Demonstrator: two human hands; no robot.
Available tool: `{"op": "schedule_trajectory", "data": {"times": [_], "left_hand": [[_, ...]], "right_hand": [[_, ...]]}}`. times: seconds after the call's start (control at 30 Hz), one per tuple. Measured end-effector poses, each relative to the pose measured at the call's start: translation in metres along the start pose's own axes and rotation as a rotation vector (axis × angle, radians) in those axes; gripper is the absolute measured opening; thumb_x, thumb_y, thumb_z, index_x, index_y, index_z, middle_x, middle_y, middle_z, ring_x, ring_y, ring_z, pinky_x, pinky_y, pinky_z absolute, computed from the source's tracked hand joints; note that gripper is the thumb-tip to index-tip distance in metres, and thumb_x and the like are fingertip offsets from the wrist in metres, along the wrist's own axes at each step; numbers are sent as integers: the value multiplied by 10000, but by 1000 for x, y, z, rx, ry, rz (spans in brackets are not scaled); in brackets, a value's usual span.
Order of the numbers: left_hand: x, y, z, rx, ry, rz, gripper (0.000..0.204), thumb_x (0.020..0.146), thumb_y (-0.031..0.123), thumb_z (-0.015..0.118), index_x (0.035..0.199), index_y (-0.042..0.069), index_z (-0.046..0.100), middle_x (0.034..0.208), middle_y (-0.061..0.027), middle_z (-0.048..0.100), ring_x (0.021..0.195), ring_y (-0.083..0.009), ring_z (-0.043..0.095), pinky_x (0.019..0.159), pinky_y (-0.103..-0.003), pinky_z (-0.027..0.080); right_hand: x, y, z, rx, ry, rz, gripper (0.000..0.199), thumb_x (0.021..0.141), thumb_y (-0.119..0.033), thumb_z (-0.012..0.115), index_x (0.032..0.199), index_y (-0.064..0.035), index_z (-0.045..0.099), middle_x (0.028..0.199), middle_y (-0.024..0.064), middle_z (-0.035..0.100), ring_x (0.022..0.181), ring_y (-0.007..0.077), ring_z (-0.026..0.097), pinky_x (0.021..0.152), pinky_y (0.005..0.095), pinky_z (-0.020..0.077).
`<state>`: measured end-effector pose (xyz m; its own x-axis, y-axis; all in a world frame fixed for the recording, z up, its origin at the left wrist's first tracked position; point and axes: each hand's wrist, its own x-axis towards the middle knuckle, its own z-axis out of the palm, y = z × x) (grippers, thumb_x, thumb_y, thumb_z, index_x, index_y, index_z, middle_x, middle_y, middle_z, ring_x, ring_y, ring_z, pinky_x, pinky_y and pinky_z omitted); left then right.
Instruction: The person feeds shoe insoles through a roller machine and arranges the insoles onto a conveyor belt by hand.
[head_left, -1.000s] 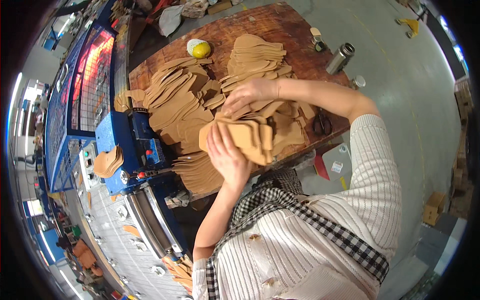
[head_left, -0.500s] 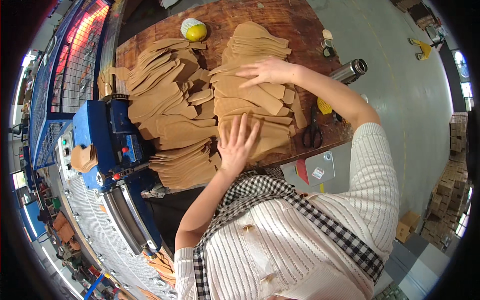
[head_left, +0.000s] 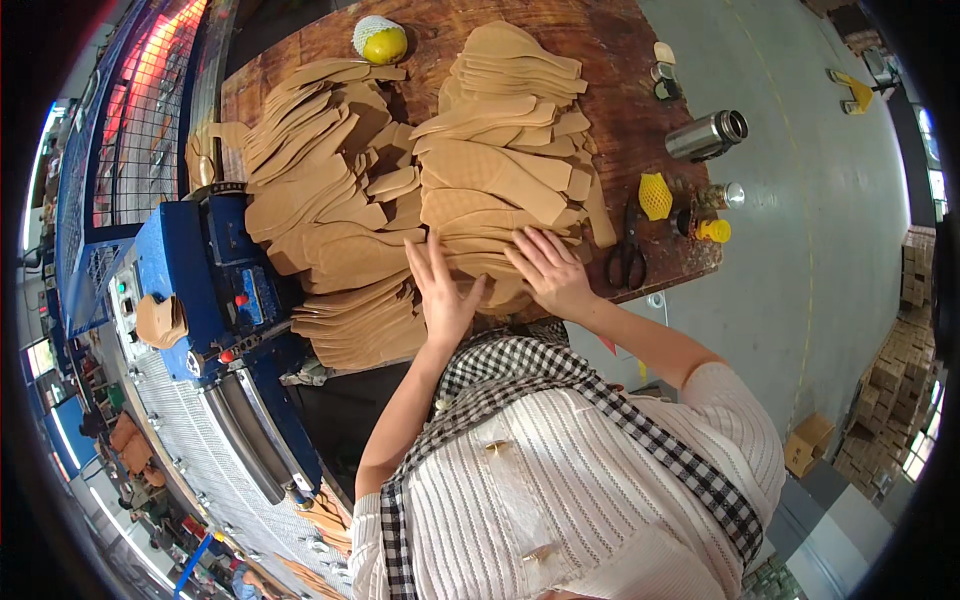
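Note:
Fanned stacks of tan, insole-shaped pieces cover much of the wooden table (head_left: 630, 90) in two rough columns. My left hand (head_left: 442, 298) rests at the near end of the right-hand stack (head_left: 490, 180), its fingers stretched and spread, between that stack and the left-hand pile (head_left: 340, 250). On the right edge of the same stack lies my right hand (head_left: 552, 275), fingers extended over the near pieces. Neither hand is closed round a piece. The two hands stand a short way apart, with the nearest pieces between and partly under them.
Black scissors (head_left: 627, 262) lie right of my right hand. Beyond them are a steel flask (head_left: 708, 135), a yellow foam net (head_left: 655, 196) and a small jar (head_left: 722, 195). A yellow fruit in a net (head_left: 382, 42) sits at the far edge. A blue machine (head_left: 225, 270) stands left.
My right hand has come back toward me from the middle of the right-hand stack to its near end. My left hand has shifted slightly left. The view has moved a little.

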<state>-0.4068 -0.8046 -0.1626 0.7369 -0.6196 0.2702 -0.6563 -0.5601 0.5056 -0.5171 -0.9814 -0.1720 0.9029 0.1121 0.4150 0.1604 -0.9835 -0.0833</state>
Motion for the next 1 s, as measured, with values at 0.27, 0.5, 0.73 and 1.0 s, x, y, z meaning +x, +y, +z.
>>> {"op": "schedule_trajectory", "data": {"times": [0.27, 0.5, 0.73, 1.0], "left_hand": [[-3, -16, 4, -151, 74, -177, 895, 737, 322, 745, 1366, -65, 238, 1019, -263, 574, 789, -344, 621, 609, -378, 519], [2, -60, 2, -202, -227, -444, 578, 714, 579, 679, 793, 28, 525, 640, -97, 627, 613, -258, 631, 567, -367, 492], [0, -68, 17, -300, -220, -481, 697, 732, 598, 612, 951, -60, 546, 873, -213, 645, 831, -328, 638, 710, -399, 510], [-35, -90, 20, -381, -143, -479, 644, 781, 420, 623, 1192, -40, 438, 1135, -281, 529, 987, -372, 567, 824, -406, 465]], "right_hand": [[-1, -8, 21, -108, 150, 108, 475, 741, -127, 553, 1213, -167, 581, 1210, 133, 515, 1083, 272, 515, 927, 388, 415], [2, -33, 60, -144, 39, 57, 506, 745, -109, 541, 1249, -157, 526, 1246, 120, 483, 1131, 282, 480, 971, 467, 362], [-10, -27, 85, -15, -117, 357, 762, 663, -144, 709, 1345, -73, 376, 1189, 145, 471, 1104, 346, 447, 938, 455, 369], [8, -21, 53, -31, -107, 98, 667, 597, -67, 721, 1213, -59, 463, 1122, 138, 480, 1069, 328, 474, 900, 420, 399]]}}
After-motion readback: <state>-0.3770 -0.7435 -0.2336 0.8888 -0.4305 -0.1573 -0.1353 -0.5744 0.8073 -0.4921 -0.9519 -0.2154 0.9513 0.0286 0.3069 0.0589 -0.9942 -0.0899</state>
